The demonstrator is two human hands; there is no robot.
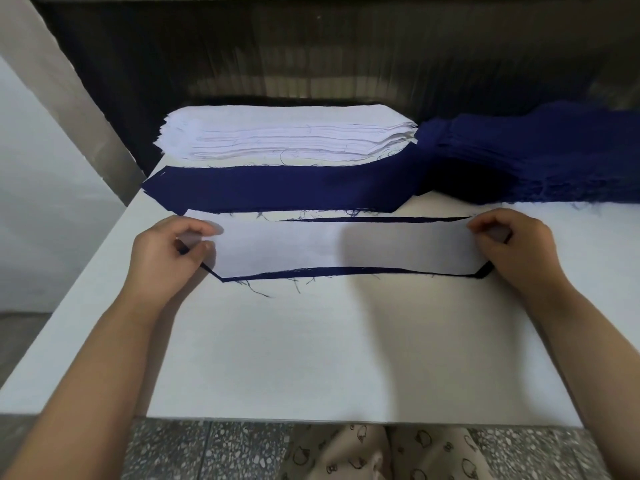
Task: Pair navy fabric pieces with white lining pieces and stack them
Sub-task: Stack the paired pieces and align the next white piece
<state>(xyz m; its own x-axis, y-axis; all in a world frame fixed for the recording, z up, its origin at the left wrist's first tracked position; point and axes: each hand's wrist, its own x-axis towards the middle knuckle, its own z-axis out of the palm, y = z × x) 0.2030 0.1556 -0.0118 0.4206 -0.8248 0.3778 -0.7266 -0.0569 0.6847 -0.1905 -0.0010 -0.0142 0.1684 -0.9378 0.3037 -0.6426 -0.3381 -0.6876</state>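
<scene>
left hand (166, 249) and right hand (512, 244) pinch the ends of a white lining piece (346, 249) on a navy fabric piece (329, 271) — long axis nine to three, paired stack (277, 188) at twelve.

Between the hands (162, 251), a white lining piece (346, 249) covers a navy fabric piece (332, 271); beyond, white stack (287, 140), navy stack (540, 157); white worktop (311, 358), speckled grey floor (207, 452).
</scene>
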